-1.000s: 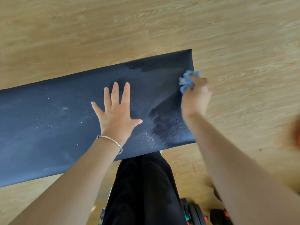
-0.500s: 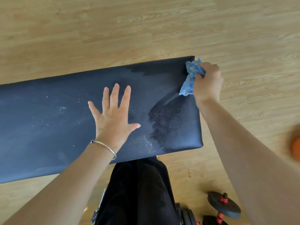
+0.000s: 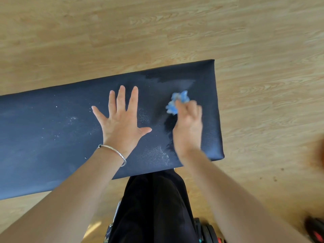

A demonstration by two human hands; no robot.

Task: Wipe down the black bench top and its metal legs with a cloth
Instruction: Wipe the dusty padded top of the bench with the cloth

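The black padded bench top [image 3: 52, 137] runs from the left edge to the middle right, dusty with white specks and grey smears. My left hand [image 3: 121, 123] lies flat on it with fingers spread, a silver bangle on the wrist. My right hand [image 3: 188, 127] grips a crumpled blue cloth [image 3: 177, 103] and presses it on the bench near the right end; this hand is motion-blurred. A darker, wiped patch shows beside the cloth. The metal legs are hidden under the top.
Light wooden floor [image 3: 157, 32] surrounds the bench. My black-trousered leg [image 3: 154, 207] stands at the near edge. Dumbbell parts [image 3: 313, 228] lie at the bottom right, and a blurred orange object [image 3: 320, 155] sits at the right edge.
My right hand has carried the blue cloth from the bench's right edge leftward and nearer, onto the top surface. My left hand stays flat in place.
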